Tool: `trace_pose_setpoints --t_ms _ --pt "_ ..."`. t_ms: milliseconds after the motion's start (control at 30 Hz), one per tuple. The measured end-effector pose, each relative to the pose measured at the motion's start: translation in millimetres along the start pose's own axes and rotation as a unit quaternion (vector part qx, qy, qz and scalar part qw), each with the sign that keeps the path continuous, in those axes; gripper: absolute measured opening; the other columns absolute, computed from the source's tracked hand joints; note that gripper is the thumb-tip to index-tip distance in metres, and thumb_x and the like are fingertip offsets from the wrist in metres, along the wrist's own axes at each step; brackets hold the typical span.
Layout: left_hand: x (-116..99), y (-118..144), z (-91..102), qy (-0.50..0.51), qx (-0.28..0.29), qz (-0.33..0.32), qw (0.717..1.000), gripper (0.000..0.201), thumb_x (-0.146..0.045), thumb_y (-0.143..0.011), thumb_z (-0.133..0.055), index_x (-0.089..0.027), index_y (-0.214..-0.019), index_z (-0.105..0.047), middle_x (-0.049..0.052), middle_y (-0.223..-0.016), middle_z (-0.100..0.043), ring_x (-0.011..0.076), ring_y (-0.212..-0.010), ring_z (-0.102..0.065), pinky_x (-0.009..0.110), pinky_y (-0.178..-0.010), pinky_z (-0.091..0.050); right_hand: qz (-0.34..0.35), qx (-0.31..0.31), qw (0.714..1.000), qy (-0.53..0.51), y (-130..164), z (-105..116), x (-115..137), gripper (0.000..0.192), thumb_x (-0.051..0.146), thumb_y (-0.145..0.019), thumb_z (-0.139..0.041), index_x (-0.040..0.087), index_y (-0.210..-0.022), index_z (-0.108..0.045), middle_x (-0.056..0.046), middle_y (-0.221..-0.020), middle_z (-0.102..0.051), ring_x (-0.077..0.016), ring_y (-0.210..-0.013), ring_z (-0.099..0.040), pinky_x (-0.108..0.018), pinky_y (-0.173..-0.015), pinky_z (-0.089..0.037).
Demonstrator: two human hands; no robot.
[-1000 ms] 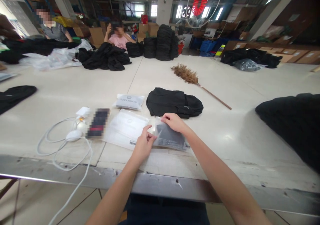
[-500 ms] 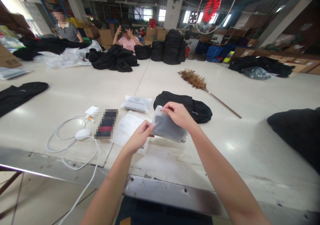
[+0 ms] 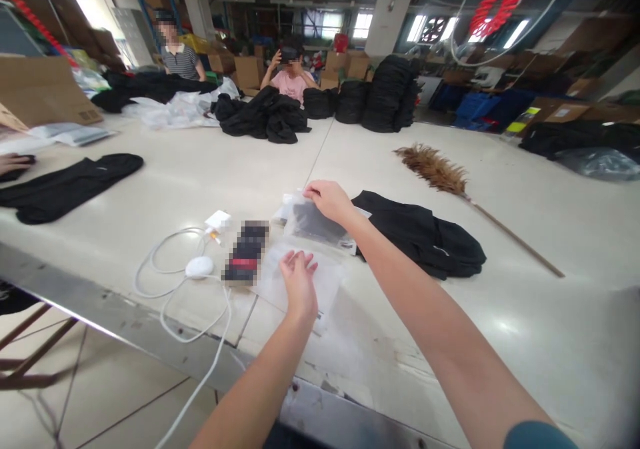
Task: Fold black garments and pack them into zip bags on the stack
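My right hand (image 3: pixel 330 202) pinches the top edge of a clear plastic bag (image 3: pixel 317 226) with something dark and folded inside. The bag is over another pale plastic packet (image 3: pixel 284 214), mostly hidden under it. My left hand (image 3: pixel 300 282) holds nothing, its fingers apart and slightly curled, above flat clear plastic bags (image 3: pixel 327 279) on the table. Just right of the filled bag lies a small stack of folded black cloth pieces (image 3: pixel 425 236) with a small white mark.
A phone (image 3: pixel 246 252) and a white charger cable (image 3: pixel 200 267) are at left. A feather duster (image 3: pixel 435 169) lies to the right. Black cloth (image 3: pixel 75 182), a cardboard box (image 3: pixel 47 92) and stacked black goods (image 3: pixel 390 96) stand farther off. Two people (image 3: pixel 290 79) are across the table.
My right hand has carried the filled bag left and away from me, over the pale packet. My left hand has let go of it. The view has turned left.
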State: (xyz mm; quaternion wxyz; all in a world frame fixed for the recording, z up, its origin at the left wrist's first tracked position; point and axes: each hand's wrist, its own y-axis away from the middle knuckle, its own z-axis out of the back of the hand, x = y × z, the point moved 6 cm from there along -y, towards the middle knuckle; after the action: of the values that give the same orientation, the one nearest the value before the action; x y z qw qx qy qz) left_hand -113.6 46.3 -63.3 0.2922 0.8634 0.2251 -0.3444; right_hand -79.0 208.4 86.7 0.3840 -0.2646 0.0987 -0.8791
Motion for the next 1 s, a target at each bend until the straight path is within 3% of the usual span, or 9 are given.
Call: trace_pose_setpoints --t_ms 100,267,400,533,633,700,767,900,1000 --pt "18.2 9.0 0.2 -0.078 0.009 0.023 0.997 0.026 -0.027 -0.088 -0.055 -0.024 -0.11 -0.042 0.007 -0.111 -0.054 0.0159 -0.098 -0.062 0.031 -0.081 -0.052 0.004 0.0 1.0 0.005 -19.4 -26.5 -3.1 0.019 0.025 -0.095 -0.053 0.019 -0.089 -0.071 -0.006 -0.094 -0.073 -0.0194 -0.086 -0.062 -0.028 -0.077 -0.04" --pt "27.6 22.2 -11.4 -0.249 0.078 -0.018 0.965 0.027 -0.015 -0.085 -0.048 -0.022 -0.11 -0.043 0.01 -0.117 -0.053 0.019 -0.112 -0.054 0.036 -0.1 -0.042 -0.039 0.019 0.999 0.023 -32.0 -65.6 -16.5 0.021 0.028 -0.097 -0.051 0.019 -0.092 -0.069 -0.009 -0.099 -0.07 -0.0209 -0.09 -0.06 -0.03 -0.078 -0.04" --pt "33.0 33.5 -16.5 -0.296 0.118 0.012 0.948 0.02 -0.015 -0.082 -0.05 -0.022 -0.101 -0.05 0.011 -0.114 -0.056 0.0219 -0.109 -0.053 0.037 -0.097 -0.042 -0.029 -0.017 0.998 0.049 -21.9 -62.0 -11.1 0.025 0.029 -0.097 -0.05 0.017 -0.114 -0.064 -0.014 -0.115 -0.064 -0.026 -0.104 -0.058 -0.038 -0.09 -0.039" --pt "30.7 45.0 -26.9 -0.255 0.189 0.022 0.948 0.009 -0.015 -0.081 -0.046 -0.021 -0.082 -0.052 0.005 -0.084 -0.057 0.0181 -0.078 -0.055 0.034 -0.076 -0.046 0.02 -0.101 0.994 0.037 28.8 -32.3 6.9 0.032 0.032 -0.098 -0.046 0.017 -0.123 -0.059 -0.015 -0.121 -0.059 -0.0287 -0.117 -0.052 -0.042 -0.099 -0.035" --pt "7.9 48.7 -33.6 -0.225 0.223 -0.071 0.946 0.008 -0.02 -0.084 -0.044 -0.021 -0.079 -0.05 0.003 -0.078 -0.055 0.0161 -0.07 -0.053 0.032 -0.07 -0.046 0.035 -0.124 0.992 0.003 94.3 -24.0 5.7 0.027 0.032 -0.098 -0.045 0.019 -0.112 -0.063 -0.013 -0.116 -0.062 -0.0268 -0.113 -0.055 -0.041 -0.099 -0.037" --pt "-12.0 44.9 -31.9 -0.24 0.202 -0.15 0.938 0.011 -0.023 -0.088 -0.042 -0.022 -0.08 -0.049 0.004 -0.08 -0.057 0.0164 -0.074 -0.055 0.032 -0.074 -0.047 0.022 -0.1 0.995 -0.009 138.6 -30.3 -4.6 0.025 0.031 -0.099 -0.044 0.021 -0.107 -0.065 -0.011 -0.109 -0.065 -0.0256 -0.108 -0.057 -0.041 -0.096 -0.039" --pt "-25.9 35.6 -28.9 -0.28 0.179 -0.199 0.922 0.012 -0.022 -0.089 -0.041 -0.021 -0.083 -0.05 0.005 -0.085 -0.06 0.0176 -0.081 -0.057 0.033 -0.079 -0.047 -0.005 -0.033 0.999 -0.005 174.7 -43.7 -17.0 0.026 0.033 -0.097 -0.047 0.021 -0.114 -0.063 -0.012 -0.113 -0.065 -0.0272 -0.109 -0.057 -0.043 -0.095 -0.041" --pt "-27.3 12.1 -32.0 -0.423 0.213 -0.24 0.847 0.016 -0.018 -0.088 -0.046 -0.02 -0.097 -0.06 0.007 -0.101 -0.066 0.0221 -0.101 -0.059 0.038 -0.092 -0.045 -0.056 0.065 0.996 0.019 212.6 -58.5 -31.0 0.047 0.042 -0.091 -0.058 0.024 -0.134 -0.052 -0.015 -0.137 -0.055 -0.0331 -0.125 -0.048 -0.051 -0.103 -0.036" --pt "-21.4 3.3 -37.7 -0.508 0.237 -0.31 0.768 0.021 -0.018 -0.088 -0.049 -0.019 -0.105 -0.063 0.01 -0.109 -0.067 0.0259 -0.111 -0.056 0.044 -0.101 -0.041 -0.081 0.082 0.993 0.025 219.1 -53.7 -32.9 0.043 0.041 -0.091 -0.06 0.023 -0.129 -0.054 -0.014 -0.137 -0.053 -0.0325 -0.127 -0.046 -0.051 -0.103 -0.035"
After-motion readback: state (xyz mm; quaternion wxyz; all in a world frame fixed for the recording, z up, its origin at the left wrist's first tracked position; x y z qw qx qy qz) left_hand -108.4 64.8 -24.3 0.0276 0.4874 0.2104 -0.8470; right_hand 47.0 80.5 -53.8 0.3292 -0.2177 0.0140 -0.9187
